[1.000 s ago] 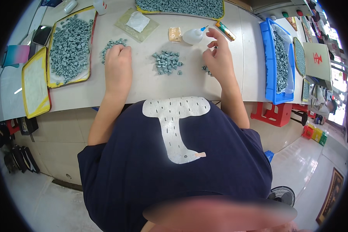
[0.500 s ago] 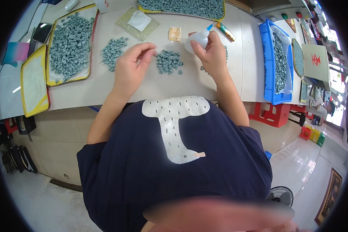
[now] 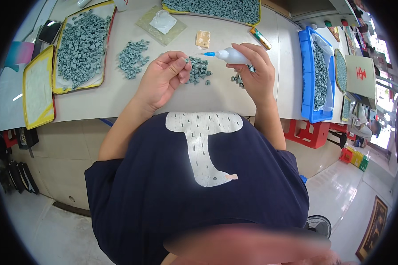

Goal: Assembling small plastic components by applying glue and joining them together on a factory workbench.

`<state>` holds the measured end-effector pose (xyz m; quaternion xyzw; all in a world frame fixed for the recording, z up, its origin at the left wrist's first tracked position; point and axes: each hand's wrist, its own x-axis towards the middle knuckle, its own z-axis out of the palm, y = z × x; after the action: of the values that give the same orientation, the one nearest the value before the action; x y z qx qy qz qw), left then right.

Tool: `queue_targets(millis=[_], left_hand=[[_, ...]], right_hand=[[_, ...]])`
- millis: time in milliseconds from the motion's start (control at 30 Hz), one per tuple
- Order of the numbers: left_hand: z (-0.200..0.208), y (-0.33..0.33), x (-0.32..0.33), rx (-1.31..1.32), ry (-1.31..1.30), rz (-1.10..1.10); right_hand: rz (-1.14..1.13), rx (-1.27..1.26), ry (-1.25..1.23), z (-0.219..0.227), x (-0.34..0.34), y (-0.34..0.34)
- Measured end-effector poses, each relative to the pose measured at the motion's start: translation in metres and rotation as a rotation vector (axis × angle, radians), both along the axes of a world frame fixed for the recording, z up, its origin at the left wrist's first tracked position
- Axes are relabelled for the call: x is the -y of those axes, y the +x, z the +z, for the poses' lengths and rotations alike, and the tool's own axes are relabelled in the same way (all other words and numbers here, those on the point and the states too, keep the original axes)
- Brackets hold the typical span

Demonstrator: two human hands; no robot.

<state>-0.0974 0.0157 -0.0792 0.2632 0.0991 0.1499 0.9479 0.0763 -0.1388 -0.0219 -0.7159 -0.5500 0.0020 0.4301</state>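
Note:
My left hand (image 3: pixel 167 76) is closed, thumb against fingers, pinching a small grey-green piece (image 3: pixel 187 60) of which only a bit shows. In my right hand (image 3: pixel 257 70) is a white squeeze bottle (image 3: pixel 232 56), tilted on its side, its blue needle tip (image 3: pixel 209 54) pointing left toward the pinched piece without touching it. Below the tip lies a pile of grey-green pieces (image 3: pixel 200 71), partly behind my left fingers. Another loose pile (image 3: pixel 132 59) spreads left of that hand. Several darker pieces (image 3: pixel 237 80) sit beside my right hand, partly covered by it.
Trays of similar pieces stand at the left (image 3: pixel 82 51) and the back (image 3: pixel 214 9). A yellow-edged tray (image 3: pixel 40 90), a phone (image 3: pixel 50 32), a white dish on a mat (image 3: pixel 162 22), a patterned square (image 3: pixel 203 39), a printed tube (image 3: pixel 261 38) and a blue bin (image 3: pixel 307 75) surround the work area.
The bottle has swung from upright to sideways, its tip now pointing left. My left hand has shifted slightly right, and a small piece now shows between its fingertips.

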Motion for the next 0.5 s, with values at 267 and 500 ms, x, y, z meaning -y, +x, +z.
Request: queue_targets(millis=[267, 500], left_hand=[[-0.003, -0.003, -0.006, -0.019, -0.075, -0.014], [-0.007, -0.006, -0.010, -0.032, -0.084, -0.016]], right_hand=[[-0.078, 0.448, -0.009, 0.008, -0.009, -0.002], [-0.085, 0.606, 0.006, 0.010, -0.016, -0.009]])
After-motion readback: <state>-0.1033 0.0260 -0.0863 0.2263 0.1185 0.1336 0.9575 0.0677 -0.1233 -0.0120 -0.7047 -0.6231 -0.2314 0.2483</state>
